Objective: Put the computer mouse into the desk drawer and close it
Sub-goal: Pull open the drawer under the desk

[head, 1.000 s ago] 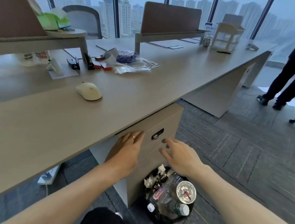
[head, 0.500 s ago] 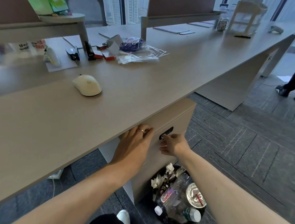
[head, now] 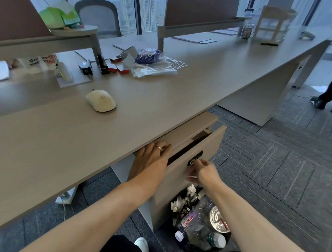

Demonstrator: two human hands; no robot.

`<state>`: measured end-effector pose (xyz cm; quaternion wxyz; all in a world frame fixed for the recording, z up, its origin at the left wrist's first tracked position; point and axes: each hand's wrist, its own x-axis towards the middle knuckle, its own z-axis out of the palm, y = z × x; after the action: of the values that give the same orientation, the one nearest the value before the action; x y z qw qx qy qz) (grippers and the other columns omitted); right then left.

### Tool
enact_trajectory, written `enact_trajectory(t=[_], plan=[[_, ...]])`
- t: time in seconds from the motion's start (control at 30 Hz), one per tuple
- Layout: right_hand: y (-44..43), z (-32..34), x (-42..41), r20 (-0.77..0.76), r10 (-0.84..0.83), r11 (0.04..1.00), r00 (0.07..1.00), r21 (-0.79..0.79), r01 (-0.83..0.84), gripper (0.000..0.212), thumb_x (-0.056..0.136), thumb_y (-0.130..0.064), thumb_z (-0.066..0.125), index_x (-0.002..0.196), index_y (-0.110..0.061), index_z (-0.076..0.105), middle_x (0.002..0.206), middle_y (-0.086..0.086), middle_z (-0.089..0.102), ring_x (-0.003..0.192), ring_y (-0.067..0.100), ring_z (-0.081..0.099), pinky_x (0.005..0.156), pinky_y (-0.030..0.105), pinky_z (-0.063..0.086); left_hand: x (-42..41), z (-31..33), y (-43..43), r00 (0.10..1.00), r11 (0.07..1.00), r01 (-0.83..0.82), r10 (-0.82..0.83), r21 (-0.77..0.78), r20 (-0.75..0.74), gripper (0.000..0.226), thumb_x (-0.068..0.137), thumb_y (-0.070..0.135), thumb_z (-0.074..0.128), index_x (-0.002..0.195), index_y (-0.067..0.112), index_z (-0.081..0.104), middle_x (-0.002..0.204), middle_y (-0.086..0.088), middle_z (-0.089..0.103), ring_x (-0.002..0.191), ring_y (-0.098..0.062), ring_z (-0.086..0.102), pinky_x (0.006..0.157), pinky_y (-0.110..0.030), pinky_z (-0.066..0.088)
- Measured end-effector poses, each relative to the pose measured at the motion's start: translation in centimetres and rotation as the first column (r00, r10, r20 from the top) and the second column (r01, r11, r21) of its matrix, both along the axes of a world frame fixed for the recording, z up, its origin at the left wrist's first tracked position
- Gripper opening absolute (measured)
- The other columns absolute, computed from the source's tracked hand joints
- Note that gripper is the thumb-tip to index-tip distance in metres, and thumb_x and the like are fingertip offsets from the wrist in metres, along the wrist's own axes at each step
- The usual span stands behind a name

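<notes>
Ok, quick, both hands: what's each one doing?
Left hand: fingers hooked over the top edge of the drawer, which is partly open.
Right hand: pinching the small piece at the lock on the drawer front.

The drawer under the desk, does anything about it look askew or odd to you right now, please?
Nothing stands out: the drawer is only slightly open, square to its cabinet, and the mouse sits upright on the desk.

The desk (head: 162,110) top is matt, smooth wood-look laminate, as is the drawer (head: 204,146) front. The mouse (head: 101,100) at 10 o'clock is smooth cream plastic. Crinkled clear plastic bags (head: 156,68) look glossy.
</notes>
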<state>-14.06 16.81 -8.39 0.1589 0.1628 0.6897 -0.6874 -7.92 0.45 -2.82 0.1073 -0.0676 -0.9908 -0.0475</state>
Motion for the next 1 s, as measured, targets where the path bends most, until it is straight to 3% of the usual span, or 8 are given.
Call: enact_trajectory(t=[0.07,0.13,0.2,0.3,0.43,0.73,0.87,1.0], plan=[[0.9,0.0,0.8,0.015,-0.012,1.0,1.0,-0.014,0.013,0.02,0.103,-0.015,0.045,0.092,-0.004,0.058,0.072,0.012,0.058,0.06,0.024,0.06,0.057,0.034,0.061,0.0,-0.1,0.0,1.0,1.0,-0.015,0.015,-0.012,0.01,0.08,0.081,0.001,0.06,0.15,0.023,0.026,0.15,0.002,0.032,0.129,-0.021,0.033,0.101,-0.033,0.033],[1.8,0.1,1.8,0.022,-0.031,0.999,0.999,-0.015,0.032,0.022,0.103,-0.015,0.044,0.092,-0.004,0.059,0.073,0.012,0.059,0.063,0.025,0.062,0.073,0.044,0.062,0.1,0.1,0.1,0.998,0.999,-0.015,0.016,-0.031,0.053,0.087,0.077,0.008,0.069,0.15,0.023,0.025,0.151,0.002,0.032,0.128,-0.021,0.033,0.101,-0.034,0.033],[2.9,0.0,2.7,0.008,-0.034,0.999,0.999,0.002,0.034,0.024,0.103,-0.015,0.043,0.089,-0.005,0.059,0.074,0.012,0.061,0.064,0.024,0.063,0.078,0.047,0.061,0.2,0.4,0.4,0.995,0.998,-0.026,0.03,-0.049,0.097,0.097,0.07,-0.001,0.071,0.151,0.022,0.023,0.152,0.002,0.029,0.13,-0.023,0.032,0.102,-0.035,0.033],[4.9,-0.2,4.2,-0.01,-0.032,0.999,0.999,0.038,0.032,0.023,0.101,-0.015,0.044,0.09,-0.002,0.06,0.075,0.013,0.063,0.065,0.024,0.064,0.074,0.044,0.062,0.3,0.7,0.8,0.995,0.995,-0.051,0.058,-0.082,0.085,0.1,0.066,-0.013,0.064,0.15,0.023,0.024,0.152,0.001,0.029,0.129,-0.024,0.032,0.103,-0.036,0.034],[7.4,-0.4,6.0,-0.01,-0.041,0.997,0.999,0.062,0.042,0.023,0.101,-0.015,0.045,0.089,-0.002,0.061,0.076,0.014,0.066,0.071,0.028,0.067,0.077,0.047,0.061,0.4,0.5,1.0,0.994,0.993,-0.059,0.068,-0.101,0.088,0.094,0.071,-0.01,0.063,0.15,0.022,0.024,0.154,-0.001,0.029,0.13,-0.025,0.033,0.104,-0.039,0.035],[11.4,0.0,9.5,0.003,-0.05,0.996,0.999,0.079,0.049,0.022,0.101,-0.011,0.042,0.093,0.0,0.059,0.079,0.016,0.064,0.072,0.028,0.066,0.059,0.035,0.058,0.7,0.2,1.4,0.994,0.99,-0.08,0.087,-0.117,0.062,0.095,0.071,-0.011,0.065,0.15,0.023,0.025,0.153,-0.001,0.031,0.13,-0.026,0.034,0.103,-0.038,0.036],[12.6,0.4,10.5,0.008,-0.062,0.997,0.998,0.055,0.061,0.02,0.101,-0.007,0.041,0.089,0.0,0.056,0.071,0.013,0.059,0.063,0.026,0.061,0.054,0.032,0.056,0.8,0.1,1.5,0.997,0.992,-0.074,0.076,-0.098,0.02,0.074,0.083,-0.003,0.057,0.148,0.022,0.031,0.151,-0.004,0.036,0.126,-0.027,0.037,0.099,-0.039,0.037],[13.4,0.5,11.4,0.003,-0.077,0.996,0.997,0.052,0.077,0.021,0.101,-0.008,0.04,0.088,-0.001,0.056,0.072,0.012,0.058,0.063,0.025,0.061,0.061,0.035,0.059,1.0,0.6,1.9,0.996,0.991,-0.078,0.082,-0.111,0.028,0.066,0.088,0.005,0.054,0.148,0.02,0.032,0.151,-0.004,0.036,0.127,-0.027,0.036,0.099,-0.039,0.036]])
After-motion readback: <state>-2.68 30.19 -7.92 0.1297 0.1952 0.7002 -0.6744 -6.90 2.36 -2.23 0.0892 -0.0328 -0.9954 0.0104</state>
